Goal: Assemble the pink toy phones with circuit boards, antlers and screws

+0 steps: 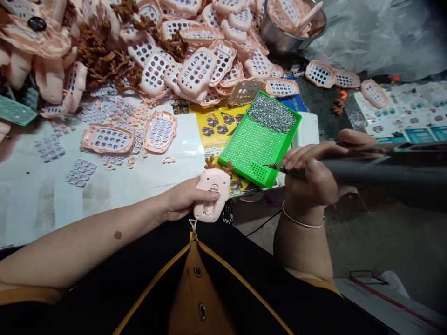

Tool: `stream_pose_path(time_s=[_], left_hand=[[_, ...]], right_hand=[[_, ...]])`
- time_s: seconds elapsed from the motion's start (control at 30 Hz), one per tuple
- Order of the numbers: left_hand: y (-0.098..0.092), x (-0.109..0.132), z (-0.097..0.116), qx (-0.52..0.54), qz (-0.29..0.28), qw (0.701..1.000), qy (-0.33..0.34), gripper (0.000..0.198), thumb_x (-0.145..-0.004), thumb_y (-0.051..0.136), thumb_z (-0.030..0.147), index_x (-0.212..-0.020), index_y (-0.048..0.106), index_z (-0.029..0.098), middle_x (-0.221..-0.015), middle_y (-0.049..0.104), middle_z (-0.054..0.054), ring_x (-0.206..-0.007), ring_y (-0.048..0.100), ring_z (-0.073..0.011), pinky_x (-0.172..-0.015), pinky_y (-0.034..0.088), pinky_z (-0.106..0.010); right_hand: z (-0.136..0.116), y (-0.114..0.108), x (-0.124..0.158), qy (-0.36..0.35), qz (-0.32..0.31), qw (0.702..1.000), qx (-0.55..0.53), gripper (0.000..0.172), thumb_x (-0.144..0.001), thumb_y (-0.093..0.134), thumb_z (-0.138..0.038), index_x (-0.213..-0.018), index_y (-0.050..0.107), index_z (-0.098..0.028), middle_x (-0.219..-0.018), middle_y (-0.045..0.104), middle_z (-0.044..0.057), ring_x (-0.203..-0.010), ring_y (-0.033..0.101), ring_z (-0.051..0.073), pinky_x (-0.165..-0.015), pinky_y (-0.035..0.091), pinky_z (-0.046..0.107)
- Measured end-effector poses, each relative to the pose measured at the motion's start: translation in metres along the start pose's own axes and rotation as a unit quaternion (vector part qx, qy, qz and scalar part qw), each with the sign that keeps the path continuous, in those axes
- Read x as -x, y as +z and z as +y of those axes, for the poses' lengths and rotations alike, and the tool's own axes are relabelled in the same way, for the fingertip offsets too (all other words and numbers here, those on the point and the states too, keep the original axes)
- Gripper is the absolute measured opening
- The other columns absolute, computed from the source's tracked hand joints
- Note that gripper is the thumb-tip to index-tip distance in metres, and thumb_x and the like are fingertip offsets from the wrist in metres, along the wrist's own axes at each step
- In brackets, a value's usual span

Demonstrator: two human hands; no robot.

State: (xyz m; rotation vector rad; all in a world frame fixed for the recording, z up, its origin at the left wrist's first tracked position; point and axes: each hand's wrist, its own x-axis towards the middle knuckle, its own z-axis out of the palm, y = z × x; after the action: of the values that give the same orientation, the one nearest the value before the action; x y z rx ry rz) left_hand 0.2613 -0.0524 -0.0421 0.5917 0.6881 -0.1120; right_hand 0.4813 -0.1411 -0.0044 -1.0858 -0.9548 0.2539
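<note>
My left hand grips a pink toy phone shell with small brown antlers, its back turned up and an uncovered battery recess showing. The thumb lies across that recess. In my right hand is a dark electric screwdriver, fingers wrapped round its front end. Its bit points left, over the lower end of a green screw tray. Rows of small holes cover this tray; many hold screws, and a patch near the bit has bare holes. Loose silver screws are heaped at the tray's far end.
Pink phone shells are piled at the back beside brown antler pieces. A metal bowl holds more shells. Keypad pieces and two open shell halves lie on the left. Clear plastic bags sit back right.
</note>
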Motion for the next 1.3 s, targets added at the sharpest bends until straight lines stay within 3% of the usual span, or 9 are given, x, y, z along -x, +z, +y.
stream_pose_path(time_s=[0.1,0.4,0.9,1.07,1.2,1.3], left_hand=[[0.001,-0.002,0.001,0.031,0.032,0.999,0.022,0.043,-0.069,0.081,0.019,-0.108,0.065,0.014,-0.094,0.073,-0.009,-0.080,0.068,-0.0185,-0.076,0.055,-0.033],[0.003,-0.006,0.004,0.072,0.040,0.996,0.022,0.041,-0.066,0.085,0.018,-0.104,0.068,0.014,-0.093,0.074,-0.008,-0.080,0.069,-0.0181,-0.077,0.056,-0.029],[0.003,-0.002,0.003,0.087,0.058,0.993,0.047,0.033,-0.072,0.080,0.015,-0.103,0.069,0.013,-0.092,0.075,-0.009,-0.082,0.070,-0.0188,-0.082,0.057,-0.031],[0.009,0.005,0.001,0.108,0.109,0.984,0.091,0.040,-0.078,0.076,0.019,-0.116,0.064,0.018,-0.103,0.075,-0.009,-0.092,0.071,-0.0229,-0.089,0.057,-0.040],[0.014,0.006,0.000,0.151,0.158,0.967,0.134,0.049,-0.083,0.071,0.021,-0.129,0.056,0.024,-0.112,0.073,-0.009,-0.103,0.069,-0.0269,-0.093,0.055,-0.051],[0.013,0.003,-0.002,0.164,0.169,0.961,0.147,0.048,-0.085,0.069,0.023,-0.131,0.054,0.025,-0.116,0.071,-0.010,-0.104,0.069,-0.0274,-0.094,0.054,-0.055]], right_hand=[[0.015,-0.011,-0.002,-0.086,0.034,0.996,0.015,0.038,-0.070,0.072,-0.032,-0.107,0.062,-0.033,-0.052,0.048,-0.009,-0.038,0.042,0.012,-0.041,0.042,0.030],[0.032,-0.031,0.010,-0.085,0.031,0.995,0.051,0.042,-0.072,0.070,-0.029,-0.113,0.060,-0.030,-0.054,0.053,-0.009,-0.040,0.049,0.012,-0.044,0.044,0.028],[0.038,-0.028,0.015,-0.092,0.054,0.992,0.067,0.037,-0.075,0.069,-0.028,-0.112,0.060,-0.032,-0.056,0.054,-0.009,-0.044,0.050,0.012,-0.047,0.045,0.028],[0.030,-0.018,0.010,-0.115,0.051,0.990,0.058,0.036,-0.076,0.069,-0.027,-0.110,0.063,-0.032,-0.055,0.051,-0.009,-0.041,0.047,0.011,-0.044,0.043,0.027],[0.007,0.000,0.019,-0.137,0.071,0.987,0.037,0.009,-0.078,0.067,-0.032,-0.081,0.060,-0.028,-0.054,0.037,-0.007,-0.041,0.041,0.011,-0.044,0.040,0.029],[-0.012,0.016,0.038,-0.042,-0.014,0.999,0.007,0.027,-0.080,0.061,-0.042,-0.063,0.049,-0.026,-0.054,0.035,-0.005,-0.045,0.043,0.013,-0.046,0.042,0.033]])
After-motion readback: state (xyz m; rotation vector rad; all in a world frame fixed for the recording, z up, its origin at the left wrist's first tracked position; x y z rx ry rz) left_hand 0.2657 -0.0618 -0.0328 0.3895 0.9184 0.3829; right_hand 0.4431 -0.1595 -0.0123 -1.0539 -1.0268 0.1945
